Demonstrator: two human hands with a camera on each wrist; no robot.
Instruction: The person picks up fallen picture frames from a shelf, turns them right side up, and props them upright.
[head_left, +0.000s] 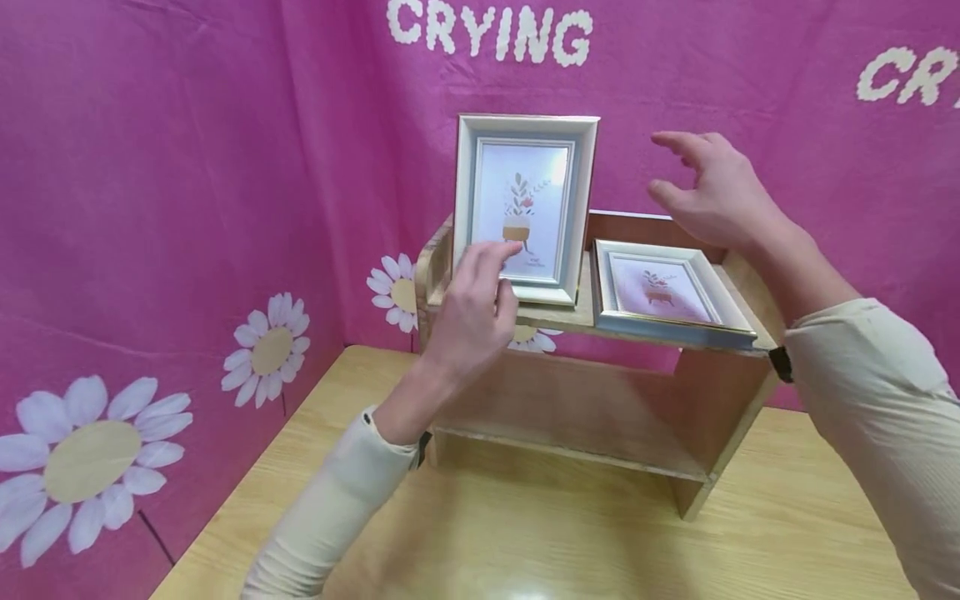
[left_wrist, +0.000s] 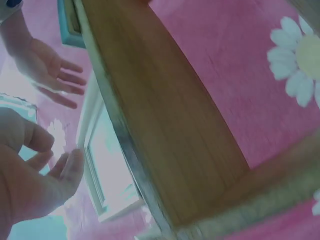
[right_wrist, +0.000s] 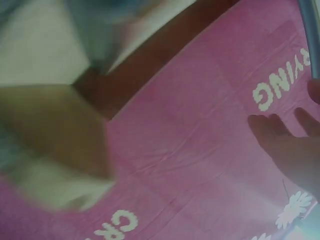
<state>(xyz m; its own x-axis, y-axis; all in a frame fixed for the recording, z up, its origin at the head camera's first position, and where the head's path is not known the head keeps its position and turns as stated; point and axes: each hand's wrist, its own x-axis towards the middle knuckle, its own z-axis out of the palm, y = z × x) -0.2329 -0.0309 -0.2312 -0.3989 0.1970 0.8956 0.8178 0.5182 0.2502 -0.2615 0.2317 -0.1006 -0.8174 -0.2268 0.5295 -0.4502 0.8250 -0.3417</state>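
A white picture frame [head_left: 587,167] with a potted-plant print stands upright on the left of a small wooden shelf's top board. My left hand [head_left: 474,304] is in front of its lower part, fingers loosely bent, gripping nothing; in the left wrist view a gap shows between those fingers and the frame [left_wrist: 95,197]. To the right of the standing frame, my right hand [head_left: 723,192] is raised in the air with fingers spread and nothing in it. Below that hand a second picture frame [head_left: 675,332] with a similar print lies face up on the board.
The wooden shelf [head_left: 600,400] has a lower board and side panels, and stands on a light wood table [head_left: 540,533]. A pink cloth [head_left: 187,167] with daisies and white lettering hangs behind and to the left.
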